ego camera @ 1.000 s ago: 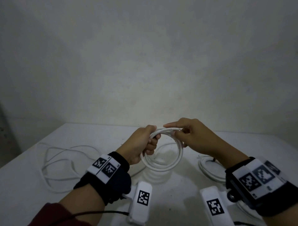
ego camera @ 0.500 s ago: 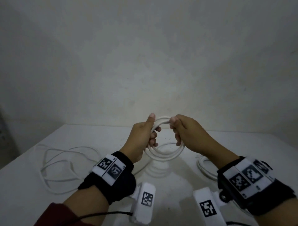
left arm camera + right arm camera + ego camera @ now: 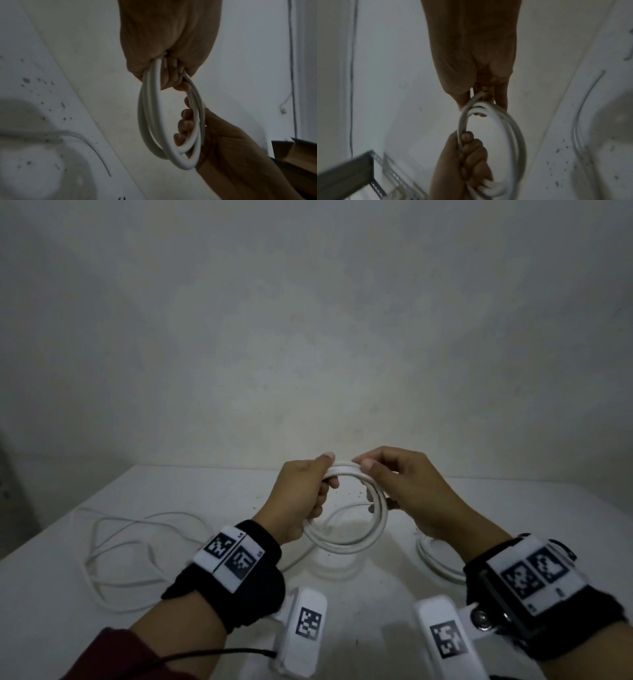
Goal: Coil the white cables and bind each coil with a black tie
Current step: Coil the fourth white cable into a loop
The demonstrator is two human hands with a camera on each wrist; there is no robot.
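Presently, head view: white cable coil [image 3: 346,537], several turns, held upright above the white table [image 3: 137,491] at frame centre. Left hand [image 3: 301,501] fisted round the coil's left arc; right hand [image 3: 407,491] curled over the top right arc, thumb and forefinger pinching near the top. Loose white cable [image 3: 113,546] sprawled at lower left; another coil [image 3: 435,559] partly hidden behind the right wrist. No black tie discernible.

Left wrist view: coil [image 3: 154,121] at centre, strands gripped in the left hand [image 3: 168,40] at top, right-hand fingers [image 3: 185,124] hooked through from lower right.

Right wrist view: blurred; coil [image 3: 513,135] at centre, right hand [image 3: 474,54] pinching its top, left hand [image 3: 467,162] clasping the lower left arc.

Handling, by judgement: light, smooth, springy; turns likely to splay if released. Best held across all strands at one point.
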